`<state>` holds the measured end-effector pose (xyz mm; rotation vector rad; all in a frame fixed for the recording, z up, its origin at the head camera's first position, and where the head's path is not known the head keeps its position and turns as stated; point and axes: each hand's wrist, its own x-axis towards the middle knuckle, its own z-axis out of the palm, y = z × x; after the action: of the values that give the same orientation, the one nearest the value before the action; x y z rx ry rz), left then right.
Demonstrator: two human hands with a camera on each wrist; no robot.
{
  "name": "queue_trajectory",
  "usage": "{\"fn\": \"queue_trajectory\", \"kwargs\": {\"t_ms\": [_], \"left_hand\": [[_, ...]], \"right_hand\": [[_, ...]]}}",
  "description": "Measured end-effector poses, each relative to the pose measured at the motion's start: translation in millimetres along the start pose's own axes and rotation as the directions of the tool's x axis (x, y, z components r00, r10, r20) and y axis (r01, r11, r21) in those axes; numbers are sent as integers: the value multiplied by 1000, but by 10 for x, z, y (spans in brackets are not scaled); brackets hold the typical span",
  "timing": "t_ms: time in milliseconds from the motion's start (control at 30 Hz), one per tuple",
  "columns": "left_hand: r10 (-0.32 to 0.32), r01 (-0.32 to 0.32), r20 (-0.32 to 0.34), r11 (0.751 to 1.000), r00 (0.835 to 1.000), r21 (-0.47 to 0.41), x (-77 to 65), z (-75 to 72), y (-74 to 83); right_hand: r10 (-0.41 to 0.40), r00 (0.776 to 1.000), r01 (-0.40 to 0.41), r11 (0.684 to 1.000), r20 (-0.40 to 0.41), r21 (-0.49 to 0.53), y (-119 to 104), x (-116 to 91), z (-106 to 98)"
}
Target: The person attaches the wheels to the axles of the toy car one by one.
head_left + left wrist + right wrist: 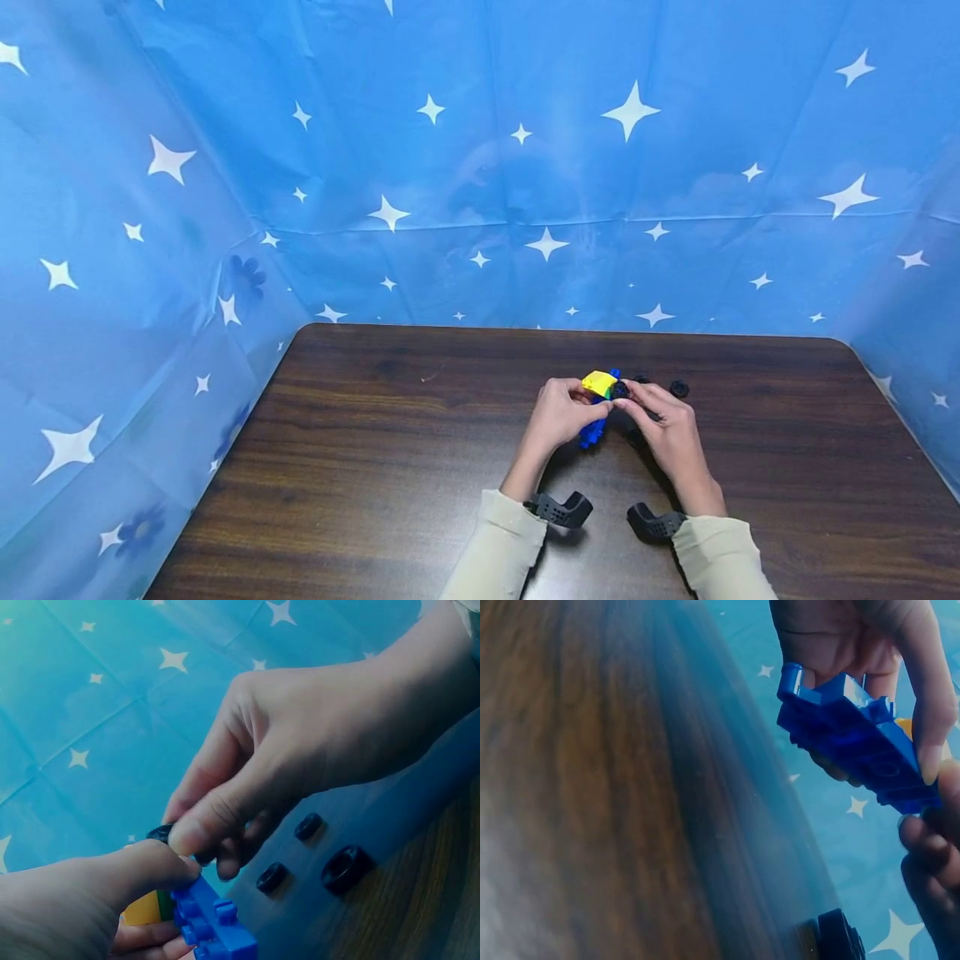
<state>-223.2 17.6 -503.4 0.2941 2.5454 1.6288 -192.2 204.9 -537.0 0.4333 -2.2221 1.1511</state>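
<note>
My left hand (561,414) grips a toy built of blocks, lifted off the table. The toy has a long blue studded base (217,922), a yellow block (598,382) and a bit of green between them. In the right wrist view the underside of the blue base (855,742) faces the camera, tilted. My right hand (670,429) pinches a small black wheel (620,390) between thumb and fingers, right at the toy's side. Both thumbs come close together there and cover part of the wheel in the left wrist view.
Several loose black wheels lie on the brown wooden table (360,467), one black wheel (678,389) beyond my right hand and a larger wheel (346,870) beside smaller ones. Blue star-patterned cloth (480,167) hangs behind and along the sides. Black wrist mounts (566,510) sit at both cuffs.
</note>
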Motion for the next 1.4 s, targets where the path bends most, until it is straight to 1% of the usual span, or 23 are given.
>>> {"fn": "queue_trajectory", "kwargs": {"t_ms": [67,267,433,533,700,800,867,933,1000,1100,1200,1300,1400], "left_hand": [[9,-9,3,1000,1000,-5,-5,-10,4],[-4,4,34,1000,999,-6,-31,-44,23],[6,-7,66,1000,998,20,-38,-90,46],[4,-8,84,999,996,52,-30,-98,52],[-7,-1,92,996,996,89,-21,-91,47],[-28,21,103,997,994,68,-20,-80,47],[-60,54,102,997,993,53,-22,-75,40],[-97,93,100,995,990,42,-27,-75,31],[-119,115,92,992,989,44,-30,-78,19],[-133,131,83,991,988,29,-30,-85,8],[-133,132,61,991,989,20,-12,-90,-14],[-144,144,25,990,989,15,-3,-99,-31],[-155,155,8,988,988,20,-4,-108,-39]], "right_hand": [[-10,1000,10,1000,-1,8,-2,-2,2],[-36,999,36,999,-3,0,19,-29,14],[-57,998,57,998,15,-6,52,-34,22],[-74,997,74,997,13,2,68,-38,18],[-92,996,93,996,17,-3,67,-39,10],[-87,996,87,996,11,-36,60,-29,11],[-88,996,90,994,19,-69,56,-28,18],[-85,996,89,990,39,-112,49,-30,25],[-78,995,87,987,66,-138,45,-30,31],[-62,994,75,986,92,-147,47,-23,25],[-18,993,35,989,117,-141,63,-10,6],[81,984,-57,987,162,-147,80,3,-32],[187,960,-154,974,211,-164,103,13,-90]]}}
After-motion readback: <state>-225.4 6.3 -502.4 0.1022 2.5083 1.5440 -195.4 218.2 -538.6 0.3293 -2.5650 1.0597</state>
